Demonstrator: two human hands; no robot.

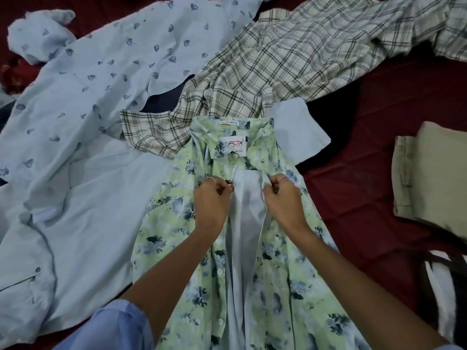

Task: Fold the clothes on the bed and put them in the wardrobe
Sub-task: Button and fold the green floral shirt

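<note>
Bedding in deep maroon point(366, 137) fills the whole view, and clothes are strewn right across it. Biggest of the lot is the pale blue shirt point(83, 188) on the left, lying flat under everything near the middle, with a cuff button showing low at the left edge. Above it sprawls the blue leaf-print shirt point(118, 59), one sleeve bunched up at the far left corner. Across to the upper right, the cream checked shirt point(285, 61) lies crumpled, its collar flopping down onto the pale blue one. Centre stage now: the green floral shirt point(275, 269) lies face up in front of the person, collar away from them, brand label showing inside the neck, front placket parted so a strip of its pale inner side shows down the middle. Over at the right edge sit the folded beige trousers point(429, 178), well apart from the action, and below them a dark and white garment point(444, 294), too blurred to make out. Down to the hands: the left hand point(212, 200) pinches the left placket edge just below the collar, the right hand point(283, 198) pinches the opposite edge, both with fingers curled tight on the fabric, a ring on each.
</note>
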